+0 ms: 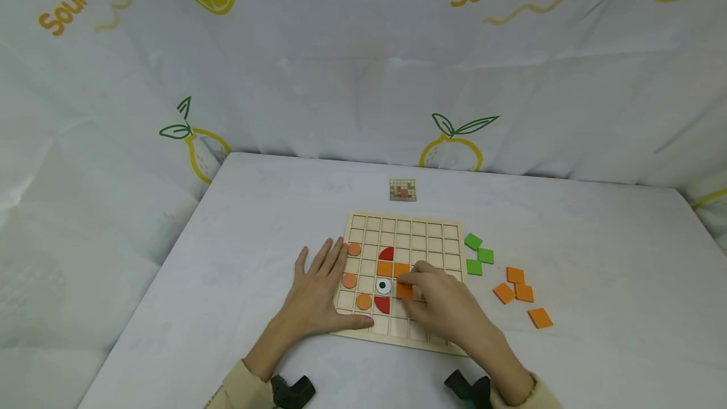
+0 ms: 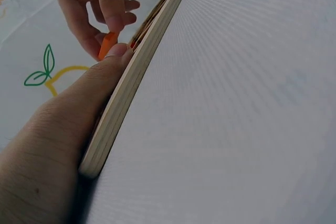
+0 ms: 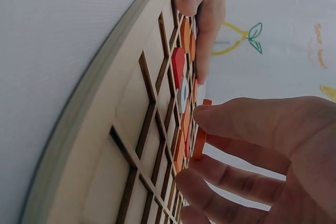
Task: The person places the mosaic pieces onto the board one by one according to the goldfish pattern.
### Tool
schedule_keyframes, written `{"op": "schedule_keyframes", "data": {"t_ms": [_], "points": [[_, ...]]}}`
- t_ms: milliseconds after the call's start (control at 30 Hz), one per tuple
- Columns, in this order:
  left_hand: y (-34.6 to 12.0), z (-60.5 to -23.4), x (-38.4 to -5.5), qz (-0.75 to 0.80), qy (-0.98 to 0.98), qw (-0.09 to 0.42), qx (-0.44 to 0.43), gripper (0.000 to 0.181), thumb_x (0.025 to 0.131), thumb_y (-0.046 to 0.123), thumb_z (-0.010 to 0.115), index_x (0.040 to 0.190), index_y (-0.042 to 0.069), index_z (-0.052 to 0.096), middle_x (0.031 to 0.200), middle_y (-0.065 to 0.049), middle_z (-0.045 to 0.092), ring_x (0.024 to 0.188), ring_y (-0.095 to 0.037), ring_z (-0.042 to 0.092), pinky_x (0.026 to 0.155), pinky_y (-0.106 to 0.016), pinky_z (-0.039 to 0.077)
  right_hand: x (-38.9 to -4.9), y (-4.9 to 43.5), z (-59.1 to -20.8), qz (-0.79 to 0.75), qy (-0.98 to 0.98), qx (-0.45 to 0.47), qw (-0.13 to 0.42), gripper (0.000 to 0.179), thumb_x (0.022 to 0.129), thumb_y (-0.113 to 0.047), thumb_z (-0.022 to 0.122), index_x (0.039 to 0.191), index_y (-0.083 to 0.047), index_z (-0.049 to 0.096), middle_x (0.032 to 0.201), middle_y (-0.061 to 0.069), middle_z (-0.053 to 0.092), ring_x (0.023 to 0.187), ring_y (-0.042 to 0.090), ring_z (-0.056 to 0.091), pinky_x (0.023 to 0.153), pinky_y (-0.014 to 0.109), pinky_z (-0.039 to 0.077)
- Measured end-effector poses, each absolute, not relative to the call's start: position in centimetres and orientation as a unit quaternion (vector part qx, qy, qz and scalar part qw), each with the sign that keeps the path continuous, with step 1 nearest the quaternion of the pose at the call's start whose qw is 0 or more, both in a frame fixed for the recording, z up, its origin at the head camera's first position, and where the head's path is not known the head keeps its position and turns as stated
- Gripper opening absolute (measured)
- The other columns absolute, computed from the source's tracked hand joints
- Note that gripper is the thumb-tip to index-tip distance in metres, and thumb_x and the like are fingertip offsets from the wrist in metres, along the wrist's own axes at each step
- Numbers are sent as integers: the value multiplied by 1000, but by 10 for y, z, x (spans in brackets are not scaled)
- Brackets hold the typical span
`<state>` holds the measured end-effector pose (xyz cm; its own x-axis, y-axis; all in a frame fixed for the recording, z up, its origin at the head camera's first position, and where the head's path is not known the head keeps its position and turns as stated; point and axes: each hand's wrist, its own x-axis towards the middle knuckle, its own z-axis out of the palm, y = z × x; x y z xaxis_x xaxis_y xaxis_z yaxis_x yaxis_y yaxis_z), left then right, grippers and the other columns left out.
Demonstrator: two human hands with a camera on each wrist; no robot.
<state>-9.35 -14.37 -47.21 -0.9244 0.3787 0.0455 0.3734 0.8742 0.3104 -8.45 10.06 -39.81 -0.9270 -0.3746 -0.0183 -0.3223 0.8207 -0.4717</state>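
My left hand (image 1: pixel 318 298) lies with straight fingers along the left edge of a wooden grid board (image 1: pixel 397 328), its thumb on the near-left part. Over the board's middle, my right hand (image 1: pixel 445 302) pinches an orange square tile (image 3: pixel 201 139) between thumb and fingers, tilted up on edge in the right wrist view. Beside it in the grid sit a white eye disc (image 1: pixel 384 286) with a black centre, orange squares (image 1: pixel 385 268), and red quarter-circle pieces (image 1: pixel 386 254), one above and one below the eye. Orange round pieces (image 1: pixel 364 301) occupy cells toward the left.
Right of the board lie green square tiles (image 1: pixel 485 255) and several loose orange square tiles (image 1: pixel 524 293). A small pattern card (image 1: pixel 402 190) rests beyond the far edge. The white-covered table (image 1: pixel 613 257) meets a lemon-printed curtain (image 1: pixel 352 93) at the back.
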Motion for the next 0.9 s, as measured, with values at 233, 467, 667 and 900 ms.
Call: {"op": "schedule_keyframes", "data": {"t_ms": [233, 467, 667, 900], "points": [[-145, -473, -93, 157, 968, 5, 196, 136, 67, 87, 64, 165, 7, 13, 173, -8, 14, 162, -30, 13, 124, -69, 3, -88, 94, -404, -222, 957, -183, 48, 23, 81, -11, 83, 103, -8, 80, 83, -5, 61, 67, 8, 47, 56, 21, 40], [-144, -474, -94, 157, 968, 0, 197, 136, 67, 87, 64, 164, 7, 15, 173, -8, 15, 162, -31, 14, 124, -69, 4, -88, 91, -408, -219, 959, -172, 48, 21, 80, -8, 83, 102, -8, 80, 86, -2, 62, 65, 10, 46, 54, 22, 40], [-145, -476, -94, 153, 968, -5, 197, 136, 66, 88, 63, 164, 7, 15, 173, -7, 16, 162, -30, 14, 124, -68, 5, -88, 90, -409, -218, 961, -169, 39, 22, 80, -9, 84, 102, -8, 81, 86, -2, 61, 66, 10, 45, 55, 21, 39], [-144, -476, -94, 153, 968, 0, 197, 136, 67, 88, 64, 164, 7, 14, 173, -7, 15, 162, -30, 13, 124, -68, 4, -88, 90, -410, -225, 959, -166, 36, 23, 80, -9, 86, 103, -7, 81, 87, -1, 63, 66, 9, 46, 57, 21, 39]]}}
